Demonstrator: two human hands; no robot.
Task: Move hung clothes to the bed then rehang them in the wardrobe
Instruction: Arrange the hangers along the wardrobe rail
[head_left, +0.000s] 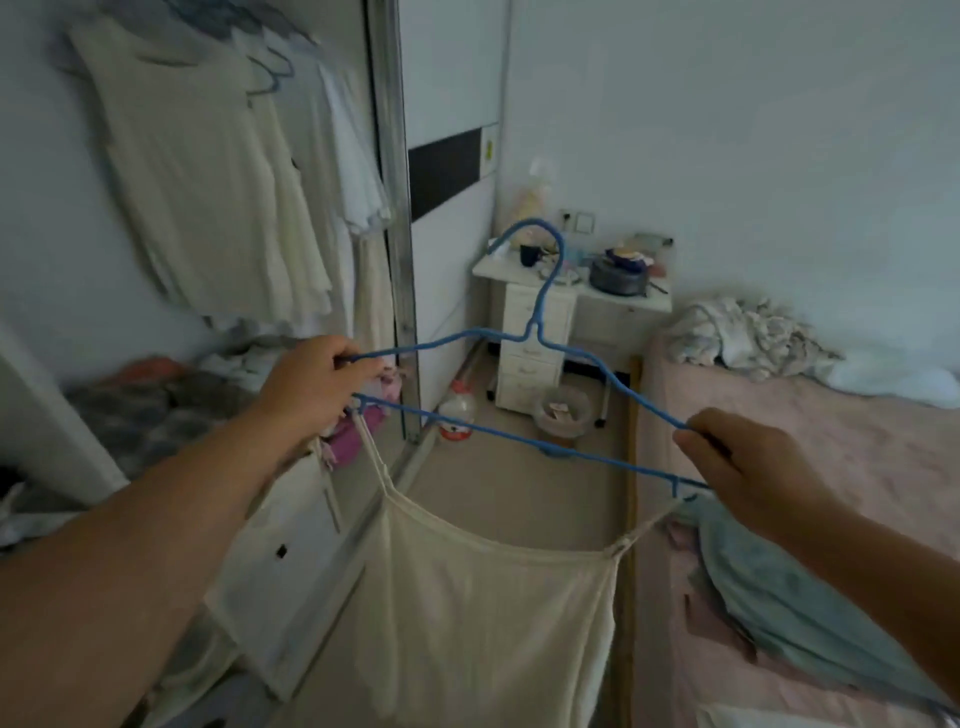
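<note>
Camisole: cream camisole (483, 613) is hung by its straps on the blue hanger (535, 332), between wardrobe (208, 171) and bed (810, 431).
Left hand (311, 387): closed around the hanger's left end.
Right hand (748, 467): closed around the right end.

One blue hanger (537, 332) carries one cream camisole (483, 613), gripped by two hands, the left hand (317, 387) and the right hand (743, 462). Left of the hanger, several pale garments (208, 171) hang in the wardrobe; blur prevents an exact count. Beyond it stands one white drawer unit (535, 343).
</note>
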